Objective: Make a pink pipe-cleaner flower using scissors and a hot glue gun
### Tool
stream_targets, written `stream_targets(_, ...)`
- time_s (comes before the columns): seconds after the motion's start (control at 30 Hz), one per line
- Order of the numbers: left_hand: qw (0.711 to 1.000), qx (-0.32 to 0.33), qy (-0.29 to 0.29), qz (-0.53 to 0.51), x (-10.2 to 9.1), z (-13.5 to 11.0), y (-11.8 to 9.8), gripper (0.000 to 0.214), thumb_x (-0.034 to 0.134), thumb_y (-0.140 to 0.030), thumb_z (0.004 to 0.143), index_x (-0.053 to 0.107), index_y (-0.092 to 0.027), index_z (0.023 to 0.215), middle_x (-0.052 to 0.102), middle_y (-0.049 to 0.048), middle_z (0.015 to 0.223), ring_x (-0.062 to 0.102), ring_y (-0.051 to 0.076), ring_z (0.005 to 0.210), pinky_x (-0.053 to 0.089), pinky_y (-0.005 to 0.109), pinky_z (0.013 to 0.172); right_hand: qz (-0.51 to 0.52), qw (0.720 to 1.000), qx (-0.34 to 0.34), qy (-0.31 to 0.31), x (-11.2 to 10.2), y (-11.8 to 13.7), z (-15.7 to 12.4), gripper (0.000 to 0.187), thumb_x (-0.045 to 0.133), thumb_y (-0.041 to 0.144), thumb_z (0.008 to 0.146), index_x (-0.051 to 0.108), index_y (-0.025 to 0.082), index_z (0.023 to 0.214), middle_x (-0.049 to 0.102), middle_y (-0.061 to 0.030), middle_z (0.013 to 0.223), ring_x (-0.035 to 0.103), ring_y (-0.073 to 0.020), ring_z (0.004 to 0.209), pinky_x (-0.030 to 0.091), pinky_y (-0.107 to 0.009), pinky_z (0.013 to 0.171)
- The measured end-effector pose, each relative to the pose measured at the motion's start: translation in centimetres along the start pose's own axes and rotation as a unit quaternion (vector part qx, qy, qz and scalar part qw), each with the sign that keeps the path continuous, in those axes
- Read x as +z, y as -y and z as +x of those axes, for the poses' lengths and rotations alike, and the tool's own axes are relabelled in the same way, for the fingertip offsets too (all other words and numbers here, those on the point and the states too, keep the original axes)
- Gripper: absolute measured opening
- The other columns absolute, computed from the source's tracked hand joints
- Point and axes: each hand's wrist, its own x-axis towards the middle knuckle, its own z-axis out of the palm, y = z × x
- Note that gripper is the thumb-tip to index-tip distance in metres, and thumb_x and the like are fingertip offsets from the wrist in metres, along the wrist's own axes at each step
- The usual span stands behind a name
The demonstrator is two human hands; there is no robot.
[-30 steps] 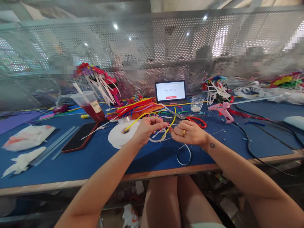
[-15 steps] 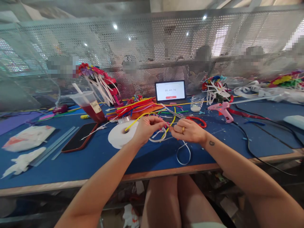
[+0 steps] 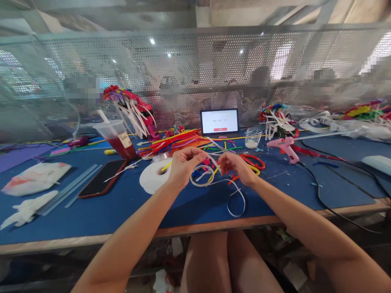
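Over the table my left hand (image 3: pixel 185 165) is closed in a pinch on a thin white ribbon (image 3: pixel 201 185). The ribbon coils below the fingertips, and a loose loop lies on the blue mat toward the table's front edge. Close by on the right, my right hand (image 3: pixel 236 167) has its fingers loosely curled and apart, near a short stretch of the ribbon; the fingers are slightly blurred. Partly behind my left hand lies a white roll (image 3: pixel 151 179). Red-handled scissors (image 3: pixel 258 160) rest just beyond my right hand, partly hidden by it.
Behind the hands are a pile of colourful pipe cleaners (image 3: pixel 180 141) and a tablet (image 3: pixel 219 122) showing a timer. On the left are a drink cup (image 3: pixel 120 142) and a phone (image 3: pixel 102 179). A pink glue gun (image 3: pixel 285 147) with a black cord is on the right.
My right hand has turned and its fingers have loosened from their pinch beside my left fingertips, with a small gap between the hands. My left hand keeps its pinch.
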Motion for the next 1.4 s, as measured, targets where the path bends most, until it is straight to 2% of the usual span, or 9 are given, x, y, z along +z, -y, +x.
stream_targets(0.1, 1.0, 0.008, 0.013, 0.007, 0.2, -0.3, 0.1, 0.015, 0.077, -0.027, 0.061, 0.069, -0.015, 0.066, 0.064, -0.0002, 0.059, 0.054, 0.006, 0.051, 0.042, 0.017, 0.047, 0.208, 0.956, 0.177, 0.106, 0.5, -0.1, 0.7, 0.054, 0.023, 0.055, 0.091, 0.058, 0.015, 0.09, 0.063, -0.0062, 0.084, 0.055, -0.0116, 0.069, 0.045, -0.025, 0.065)
stream_targets(0.27, 0.999, -0.003, 0.047, 0.003, 0.2, -0.6, 0.0, 0.014, 0.077, -0.026, 0.062, 0.069, -0.016, 0.067, 0.063, -0.0008, 0.06, 0.053, 0.005, 0.051, 0.041, 0.016, 0.047, 0.306, 0.904, 0.204, 0.216, 0.6, 0.4, 0.5, 0.045, 0.045, 0.056, 0.085, 0.055, 0.014, 0.073, 0.061, -0.0049, 0.075, 0.055, -0.0119, 0.068, 0.044, -0.025, 0.068)
stream_targets(0.43, 0.997, -0.024, 0.069, 0.019, 0.3, -0.7, -0.1, 0.013, 0.076, -0.026, 0.062, 0.068, -0.016, 0.066, 0.062, -0.0014, 0.059, 0.052, 0.005, 0.052, 0.041, 0.016, 0.049, 0.288, 0.938, 0.144, 0.13, -0.3, 0.9, 0.3, 0.031, 0.062, 0.04, 0.08, 0.047, 0.017, 0.066, 0.046, 0.0058, 0.054, 0.04, -0.006, 0.048, 0.034, -0.019, 0.05)
stream_targets(0.63, 0.984, -0.038, 0.126, 0.116, 0.6, -1.0, -0.7, 0.016, 0.073, -0.029, 0.065, 0.067, -0.014, 0.066, 0.061, 0.0006, 0.057, 0.048, 0.006, 0.048, 0.035, 0.018, 0.044, 0.081, 0.996, 0.027, 0.002, -1.5, 1.2, 0.7, 0.026, 0.062, 0.037, 0.08, 0.056, 0.015, 0.067, 0.05, 0.0053, 0.058, 0.042, -0.0043, 0.049, 0.032, -0.019, 0.05)
stream_targets(0.97, 0.968, -0.017, 0.152, 0.199, 0.9, -1.1, -1.5, 0.017, 0.073, -0.031, 0.065, 0.067, -0.016, 0.061, 0.049, -0.0027, 0.045, 0.032, 0.004, 0.039, 0.02, 0.02, 0.037, -0.162, 0.979, -0.102, -0.072, -1.7, 2.5, 0.2, 0.021, 0.055, 0.032, 0.085, 0.062, 0.016, 0.073, 0.056, 0.0034, 0.057, 0.05, -0.007, 0.052, 0.037, -0.021, 0.051)
stream_targets(1.07, 0.97, -0.019, 0.138, 0.201, 1.0, -1.0, -1.6, 0.017, 0.073, -0.03, 0.064, 0.067, -0.016, 0.06, 0.048, -0.0032, 0.043, 0.032, 0.004, 0.039, 0.022, 0.02, 0.038, -0.288, 0.93, -0.19, -0.125, -1.3, 2.9, -0.3, 0.017, 0.054, 0.026, 0.086, 0.063, 0.018, 0.073, 0.061, 0.002, 0.061, 0.052, -0.0091, 0.058, 0.04, -0.023, 0.057)
stream_targets(1.17, 0.974, -0.017, 0.112, 0.198, 1.1, -1.0, -1.6, 0.017, 0.072, -0.03, 0.065, 0.066, -0.015, 0.061, 0.053, -0.0022, 0.046, 0.037, 0.005, 0.04, 0.027, 0.019, 0.04, -0.413, 0.836, -0.325, -0.157, -1.1, 2.9, -0.9, 0.013, 0.053, 0.017, 0.086, 0.064, 0.021, 0.081, 0.063, 0.0023, 0.064, 0.05, -0.0106, 0.061, 0.043, -0.025, 0.063)
stream_targets(1.3, 0.981, -0.006, 0.082, 0.176, 1.0, -1.1, -1.1, 0.015, 0.071, -0.028, 0.066, 0.066, -0.015, 0.065, 0.06, 0.0004, 0.056, 0.046, 0.006, 0.046, 0.035, 0.019, 0.044, -0.537, 0.696, -0.46, -0.128, -1.4, 2.8, -1.8, 0.024, 0.057, 0.011, 0.083, 0.062, 0.023, 0.103, 0.064, 0.0024, 0.072, 0.048, -0.0116, 0.065, 0.042, -0.026, 0.06)
stream_targets(1.4, 0.987, 0.0, 0.061, 0.151, 0.9, -1.2, -0.7, 0.013, 0.07, -0.027, 0.066, 0.066, -0.015, 0.068, 0.063, 0.0013, 0.06, 0.05, 0.006, 0.05, 0.039, 0.018, 0.047, -0.584, 0.637, -0.495, -0.09, -1.5, 3.1, -2.2, 0.034, 0.059, 0.01, 0.082, 0.058, 0.027, 0.111, 0.063, 0.0029, 0.077, 0.047, -0.0117, 0.067, 0.041, -0.027, 0.059)
